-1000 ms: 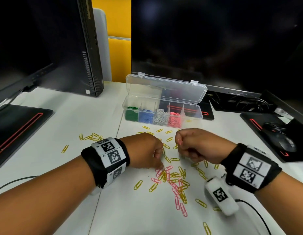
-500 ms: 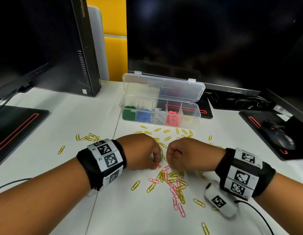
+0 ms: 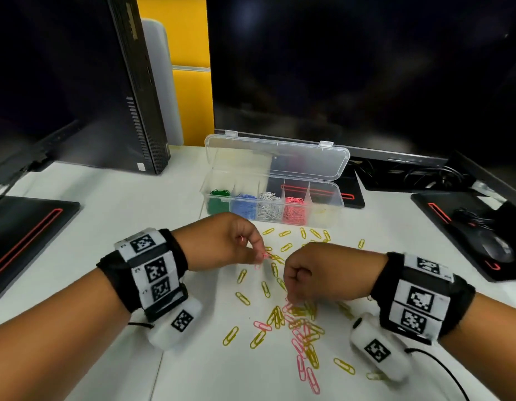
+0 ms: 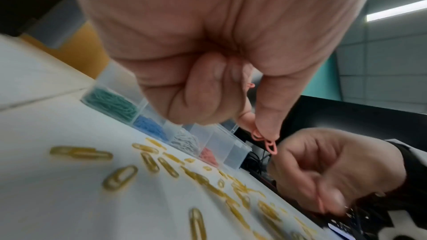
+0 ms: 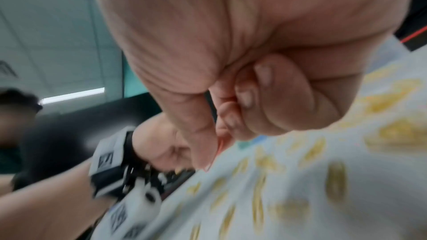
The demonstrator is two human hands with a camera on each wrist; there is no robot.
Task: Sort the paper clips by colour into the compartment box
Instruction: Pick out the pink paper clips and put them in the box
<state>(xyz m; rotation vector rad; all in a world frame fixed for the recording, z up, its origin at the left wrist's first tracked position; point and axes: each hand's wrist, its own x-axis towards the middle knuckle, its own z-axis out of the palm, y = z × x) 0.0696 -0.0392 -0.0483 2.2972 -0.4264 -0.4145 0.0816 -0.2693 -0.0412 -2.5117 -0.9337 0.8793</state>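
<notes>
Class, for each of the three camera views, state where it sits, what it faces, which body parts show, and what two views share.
Head: worn on the head, facing forward and down at the white desk, clear plastic compartment box, both forearms.
Left wrist: under the left hand, looking along it at its pinched pink paper clips; the right hand beyond.
Right wrist: under the right hand, blurred; the left wrist beyond.
Shared: head and left wrist both show the box.

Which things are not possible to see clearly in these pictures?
- Clip count in the left hand: its pink clips sit partly behind the thumb, left wrist view.
- Right hand: blurred; a pink sliver shows at the fingertips, contents unclear.
- Rightmost compartment of the box: contents too faint, head view.
</notes>
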